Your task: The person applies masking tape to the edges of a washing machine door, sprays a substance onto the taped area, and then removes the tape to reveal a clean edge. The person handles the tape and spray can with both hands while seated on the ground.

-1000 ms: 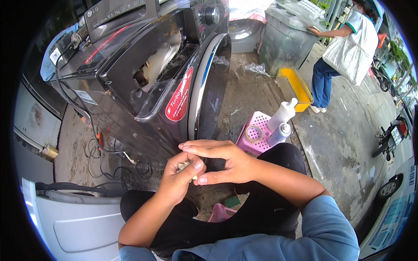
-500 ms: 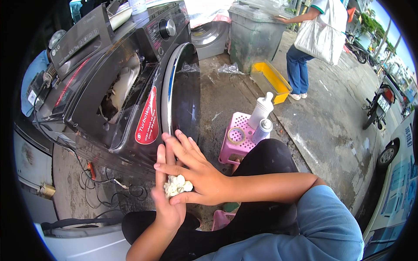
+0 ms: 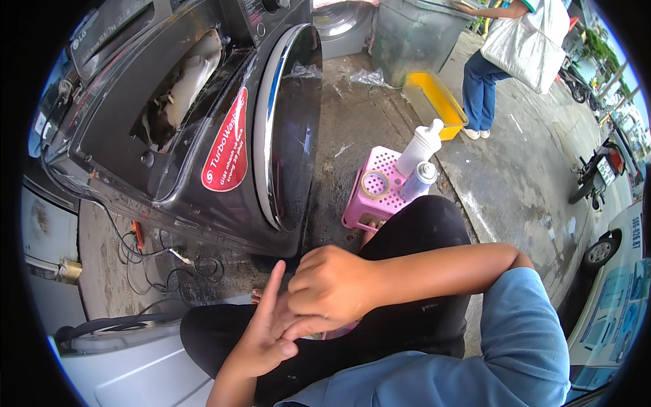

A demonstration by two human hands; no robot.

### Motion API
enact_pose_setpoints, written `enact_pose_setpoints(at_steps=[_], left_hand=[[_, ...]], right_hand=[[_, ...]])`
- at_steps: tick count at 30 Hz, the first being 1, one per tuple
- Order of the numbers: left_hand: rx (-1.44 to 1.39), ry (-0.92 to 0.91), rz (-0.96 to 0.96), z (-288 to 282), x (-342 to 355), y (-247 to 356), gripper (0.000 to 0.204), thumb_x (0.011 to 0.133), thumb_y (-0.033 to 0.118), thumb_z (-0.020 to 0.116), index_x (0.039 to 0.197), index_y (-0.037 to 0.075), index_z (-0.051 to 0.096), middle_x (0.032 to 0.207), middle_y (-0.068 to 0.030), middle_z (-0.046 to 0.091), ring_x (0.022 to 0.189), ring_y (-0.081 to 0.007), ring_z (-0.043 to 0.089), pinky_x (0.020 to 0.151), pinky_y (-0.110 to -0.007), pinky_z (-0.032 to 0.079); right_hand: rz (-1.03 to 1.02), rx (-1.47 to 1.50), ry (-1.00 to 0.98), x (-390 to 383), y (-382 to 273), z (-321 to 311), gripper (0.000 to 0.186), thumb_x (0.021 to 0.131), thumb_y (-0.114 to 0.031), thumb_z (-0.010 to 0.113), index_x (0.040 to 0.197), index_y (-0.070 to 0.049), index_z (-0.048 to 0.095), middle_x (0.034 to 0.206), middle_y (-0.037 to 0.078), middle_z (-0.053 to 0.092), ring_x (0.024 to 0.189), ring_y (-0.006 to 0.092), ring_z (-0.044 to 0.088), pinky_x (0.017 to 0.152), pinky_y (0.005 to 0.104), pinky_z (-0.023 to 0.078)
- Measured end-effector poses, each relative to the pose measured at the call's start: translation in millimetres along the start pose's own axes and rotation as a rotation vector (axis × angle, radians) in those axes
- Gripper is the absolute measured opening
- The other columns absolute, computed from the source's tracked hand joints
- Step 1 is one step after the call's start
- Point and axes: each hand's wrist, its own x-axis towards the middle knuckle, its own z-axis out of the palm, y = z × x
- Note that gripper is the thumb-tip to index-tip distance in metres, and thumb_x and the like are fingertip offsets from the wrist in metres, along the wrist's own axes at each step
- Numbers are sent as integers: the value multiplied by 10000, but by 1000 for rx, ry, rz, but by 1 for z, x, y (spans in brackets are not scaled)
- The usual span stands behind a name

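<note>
My right hand is curled into a fist and presses against the palm of my left hand. On the left hand one finger stretches upward and the thumb sticks out; its other fingers are mostly covered by the right hand. Whatever lies between the two hands is hidden. Just beyond them stands a dark grey front-loading washing machine, its round door swung open. A torn opening shows in its top, with dirty whitish material inside.
A pink stool carries a white bottle, a spray can and a tape roll. Black cables lie on the floor at left. Farther off are a yellow bin, a grey bin and a standing person.
The whitish lump between my hands has gone out of sight. My right hand has gone from spread fingers to a fist. The view has shifted, bringing the washing machine closer.
</note>
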Motion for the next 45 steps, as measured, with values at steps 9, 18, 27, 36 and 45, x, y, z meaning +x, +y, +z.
enact_pose_setpoints(at_steps=[9,18,27,36,45], left_hand=[[-126,332,113,-4,2,5,1125,749,158,917,1613,-47,227,1485,-198,483,1337,-311,572,1136,-469,494],[218,462,64,-38,-44,-38,708,825,183,874,1389,-79,535,1140,-127,694,935,-231,714,835,-348,596],[427,738,184,-57,-87,-9,376,834,15,813,1162,-1,631,904,-96,715,841,-151,704,793,-285,565],[277,1155,575,-98,-102,5,547,942,230,640,1410,-16,499,1129,-134,635,962,-215,649,799,-343,550],[74,204,1077,-45,-118,103,590,785,93,699,1316,5,458,1041,-42,509,864,-158,528,730,-252,433]], right_hand=[[-99,-156,-35,17,1,13,588,885,-428,742,1348,-102,582,1171,119,594,1034,260,588,902,427,392],[-140,-284,-121,-8,11,46,688,933,-311,637,1581,-170,450,1574,148,483,1374,308,529,1048,476,451],[-49,65,-14,0,39,-9,543,945,-216,761,1448,-87,604,846,77,744,672,237,701,655,384,589],[435,220,50,-16,77,-52,243,990,-160,730,1143,29,746,1015,188,776,929,317,767,830,390,586],[545,278,18,-29,94,-54,289,1003,-241,698,1157,-2,747,1060,176,778,958,314,760,821,393,577]])
